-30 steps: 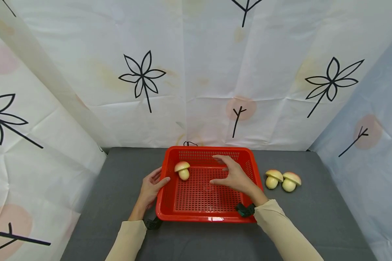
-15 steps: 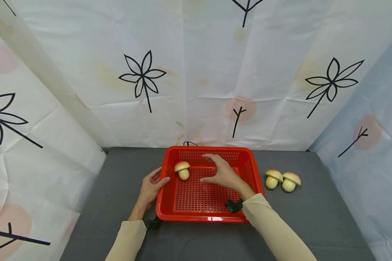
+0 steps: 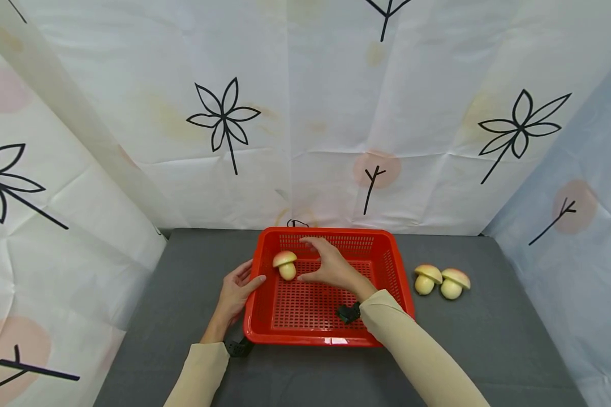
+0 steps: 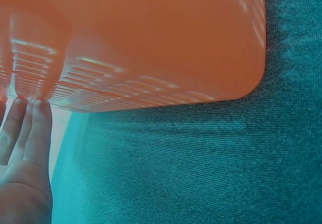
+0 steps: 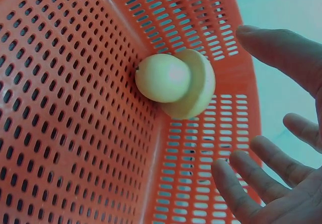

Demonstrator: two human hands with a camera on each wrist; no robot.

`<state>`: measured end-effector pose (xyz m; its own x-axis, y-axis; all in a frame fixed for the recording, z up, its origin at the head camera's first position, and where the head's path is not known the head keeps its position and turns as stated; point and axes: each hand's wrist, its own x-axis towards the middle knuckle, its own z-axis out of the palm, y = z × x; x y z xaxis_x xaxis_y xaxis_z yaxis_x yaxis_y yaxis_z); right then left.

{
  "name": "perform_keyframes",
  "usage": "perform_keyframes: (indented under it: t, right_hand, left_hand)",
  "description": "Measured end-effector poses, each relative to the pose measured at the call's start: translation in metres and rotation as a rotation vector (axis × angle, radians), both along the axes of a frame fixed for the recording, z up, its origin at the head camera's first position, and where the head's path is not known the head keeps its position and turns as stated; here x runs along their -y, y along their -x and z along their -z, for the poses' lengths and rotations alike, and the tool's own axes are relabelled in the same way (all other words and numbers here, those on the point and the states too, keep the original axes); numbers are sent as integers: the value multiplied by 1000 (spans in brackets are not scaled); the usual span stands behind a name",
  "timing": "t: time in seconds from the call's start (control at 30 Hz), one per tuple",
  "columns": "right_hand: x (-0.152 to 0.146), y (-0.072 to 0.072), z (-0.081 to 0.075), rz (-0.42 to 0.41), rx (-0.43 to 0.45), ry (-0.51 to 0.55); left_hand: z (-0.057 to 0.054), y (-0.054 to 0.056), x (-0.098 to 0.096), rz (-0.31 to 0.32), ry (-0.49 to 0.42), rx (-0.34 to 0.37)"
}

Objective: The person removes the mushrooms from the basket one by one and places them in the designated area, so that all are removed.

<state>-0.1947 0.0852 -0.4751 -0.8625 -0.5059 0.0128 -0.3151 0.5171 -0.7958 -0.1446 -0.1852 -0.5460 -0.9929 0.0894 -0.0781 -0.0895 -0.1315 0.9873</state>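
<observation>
A red plastic basket (image 3: 295, 339) with slotted walls stands on the grey table. Inside, by its left wall, lies a toy mushroom (image 3: 286, 265) with a yellow and pink cap. My left hand (image 3: 233, 293) holds the basket's left side, thumb over the rim; the left wrist view shows its straight fingers (image 4: 40, 128) touching the outer wall. Over the basket, my right hand (image 3: 333, 270) has thumb and fingers spread apart, holding nothing, just right of the mushroom. In the right wrist view the mushroom (image 5: 163, 78) lies on its side in the basket's corner, apart from the fingers.
Two similar toy mushrooms, one (image 3: 425, 282) beside the other (image 3: 453, 285), lie on the table (image 3: 489, 339) right of the basket. A white patterned cloth (image 3: 305, 113) hangs behind and at both sides. A thin black loop (image 3: 297, 223) shows behind the basket.
My right hand has moved left across the basket toward the mushroom inside, its thumb and fingers still spread. My left hand, the basket and the mushrooms stay in place.
</observation>
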Motion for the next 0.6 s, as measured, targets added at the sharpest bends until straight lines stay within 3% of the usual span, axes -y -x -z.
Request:
perform_keyframes:
  t: [0.6]
  right_hand:
    - [36, 14, 13, -33, 33, -140]
  left_hand:
    - [-1, -1, 0, -6, 7, 7]
